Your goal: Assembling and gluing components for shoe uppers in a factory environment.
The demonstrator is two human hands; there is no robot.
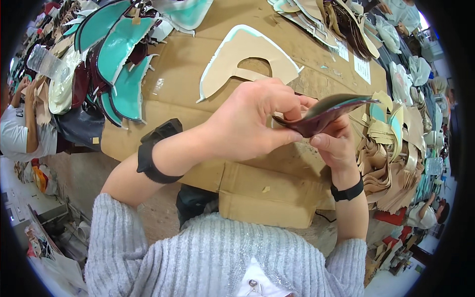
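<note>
In the head view, we look down on a bench (173, 94) covered with brown cardboard, where our two hands meet right of the middle, raised over its near part. Between them is a curved dark maroon piece (319, 123), tilted, its far end pointing right. Our left hand (262, 119) has its thumb and fingers closed narrowly on the left end of the piece. Our right hand (339, 138) holds it from the right, thumb at the lower edge; its other fingers are partly hidden behind the piece.

We wear a black band with a boxy device (161, 148) on the left wrist and a plain black band (348, 189) on the right.

Just beyond our hands, a beige panel (222, 67) with a white and teal border and a rounded cut-out lies flat on the cardboard. To our left, glossy teal pieces (121, 52) overlap in a heap, with maroon ones among them. At the far right we have a stack of beige and dark pieces (346, 27) beside a white printed sheet (362, 68); nearer, beige pieces (388, 171) pile along the right side. One co-worker (24, 126) is at the left rim, another (424, 215) at the right.
</note>
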